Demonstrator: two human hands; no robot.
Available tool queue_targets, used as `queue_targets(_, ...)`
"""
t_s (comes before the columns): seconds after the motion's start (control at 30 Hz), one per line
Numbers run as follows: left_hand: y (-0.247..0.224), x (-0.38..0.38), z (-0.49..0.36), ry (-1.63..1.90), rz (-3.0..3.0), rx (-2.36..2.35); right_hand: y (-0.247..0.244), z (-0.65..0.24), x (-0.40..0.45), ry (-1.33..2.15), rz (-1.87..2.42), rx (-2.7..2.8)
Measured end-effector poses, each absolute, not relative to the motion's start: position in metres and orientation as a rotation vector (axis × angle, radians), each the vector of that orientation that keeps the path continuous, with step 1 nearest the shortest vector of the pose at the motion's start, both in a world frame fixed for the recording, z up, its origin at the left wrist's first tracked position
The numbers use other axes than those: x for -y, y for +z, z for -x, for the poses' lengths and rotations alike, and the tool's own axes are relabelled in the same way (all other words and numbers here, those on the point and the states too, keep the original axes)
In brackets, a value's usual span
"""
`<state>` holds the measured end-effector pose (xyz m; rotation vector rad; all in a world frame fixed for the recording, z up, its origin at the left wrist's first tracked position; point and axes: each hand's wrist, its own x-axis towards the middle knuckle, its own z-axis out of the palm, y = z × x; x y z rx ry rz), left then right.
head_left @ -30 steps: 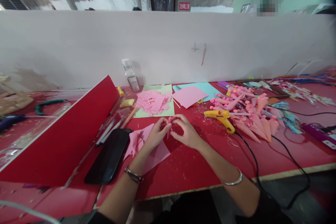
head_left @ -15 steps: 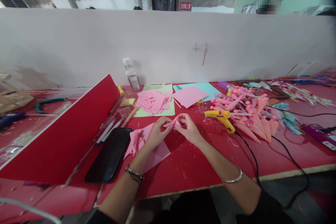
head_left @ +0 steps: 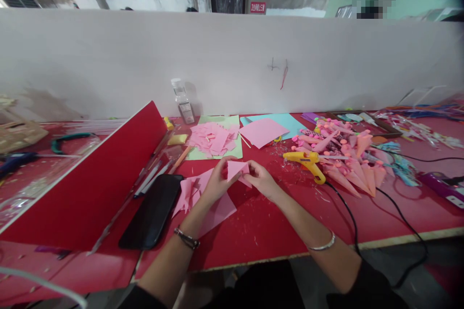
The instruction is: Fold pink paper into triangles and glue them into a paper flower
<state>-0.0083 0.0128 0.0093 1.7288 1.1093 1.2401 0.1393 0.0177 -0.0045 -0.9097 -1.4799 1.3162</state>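
Between both hands I hold a folded piece of pink paper, its flat triangular face turned up. My left hand is closed on its left side, and my right hand pinches its right edge. Under my left forearm lie pink paper sheets with small folded pink pieces on top. Beyond my hands, a heap of pink paper strips rests on a light green sheet. Another pink sheet overlaps a blue sheet at the back.
A yellow glue gun with a black cord lies right of my hands, against a pile of pink paper cones. On the left are a black phone and a leaning red board. A clear bottle stands by the white partition.
The pink paper in my hands has been turned or opened, so a flat triangular face now shows where a narrow fold was. Both hands stay in nearly the same place.
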Motion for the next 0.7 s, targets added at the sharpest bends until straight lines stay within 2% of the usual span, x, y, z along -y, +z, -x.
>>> queue_targets(0.37,0.0056,-0.0160,0.0096,1.209,-1.737,-1.060,-0.0059,-0.1437,-0.0202,1.082,0.844,1.560)
queue_targets(0.53,0.0037,-0.0173,0.0092,1.202,-1.487,-0.951,-0.0047,-0.1448,-0.0204,1.033,0.908,1.505)
queue_targets(0.7,0.0057,-0.0138,0.0082,1.118,-1.264,-1.047,0.0029,-0.1456,-0.0169,0.978,0.974,1.461)
